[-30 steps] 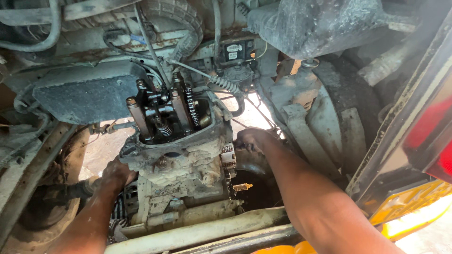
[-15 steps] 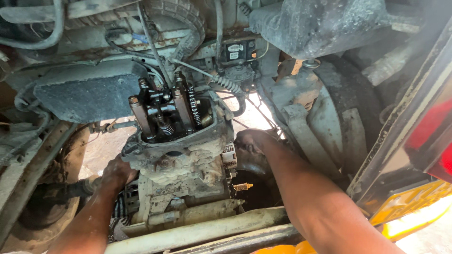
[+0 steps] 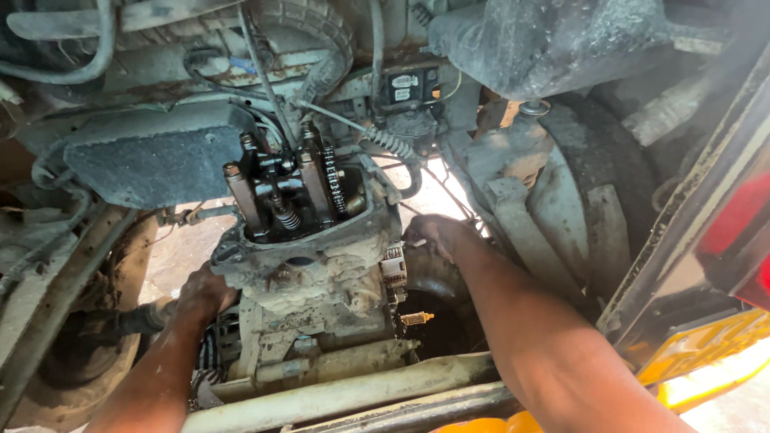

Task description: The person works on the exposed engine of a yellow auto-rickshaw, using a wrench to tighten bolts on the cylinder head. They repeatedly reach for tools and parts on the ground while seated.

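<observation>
Greasy engine block [image 3: 321, 281] at centre, valve gear exposed on top. Left hand [image 3: 204, 290] cupped under left flank; right hand [image 3: 433, 238] curled against right side, grip contents hidden. Best: support evenly, avoid chain [image 3: 333, 180].

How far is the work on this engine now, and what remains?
Done: the engine's top cover is off, so the valve springs and timing chain are exposed. In hand: the left hand grips the left side of the dirty engine block, and the right hand reaches behind its right side; what the fingers hold is hidden. Left: the engine still sits in the frame, with hoses nearby.
</observation>
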